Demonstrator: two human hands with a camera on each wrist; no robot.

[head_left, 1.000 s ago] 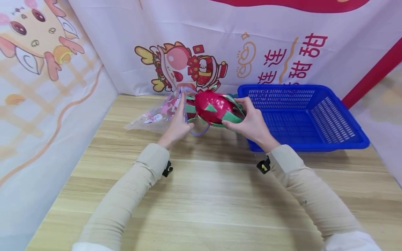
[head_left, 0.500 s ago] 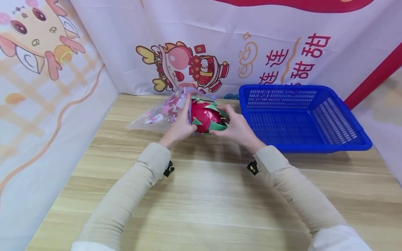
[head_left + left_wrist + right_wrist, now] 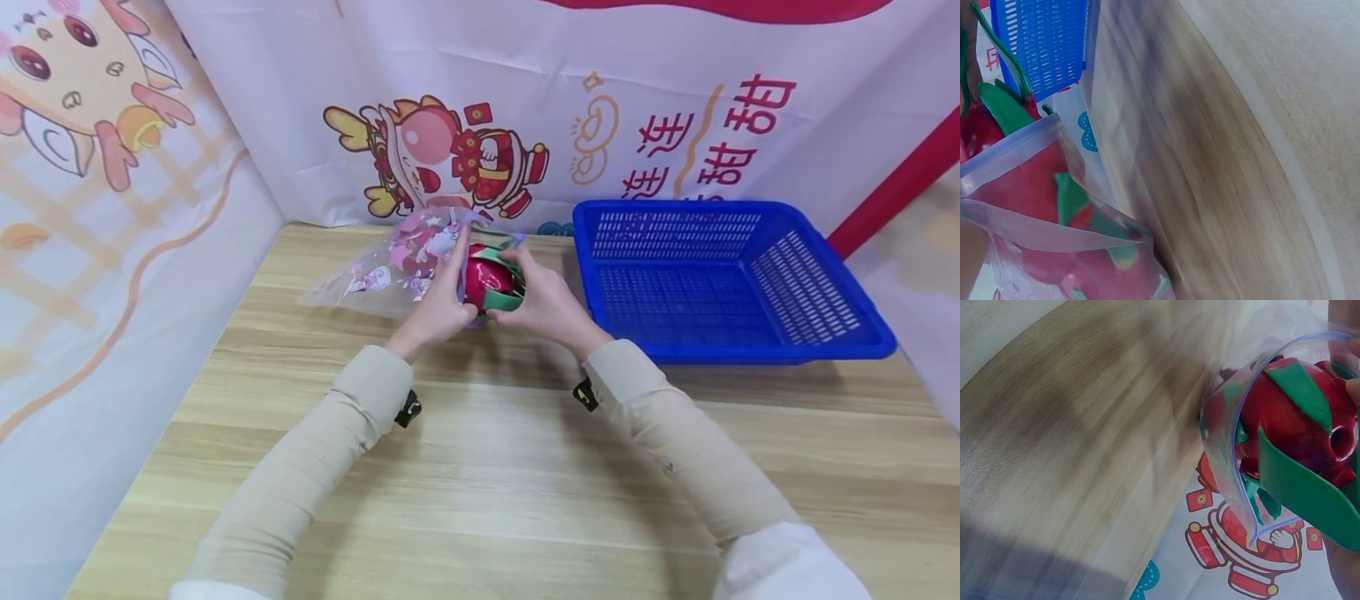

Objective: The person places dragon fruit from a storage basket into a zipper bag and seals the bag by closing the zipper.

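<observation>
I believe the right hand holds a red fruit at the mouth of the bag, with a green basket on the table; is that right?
Not quite: the basket is blue, as the head view shows. The rest stands: the right hand holds the red fruit at the mouth of the bag, and the basket is on the table.

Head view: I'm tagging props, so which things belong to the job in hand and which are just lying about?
Job:
red-and-green fruit, in the right hand
clear bag, at the left hand

Apparently idle:
blue basket, untouched, role uncertain
printed backdrop
</observation>
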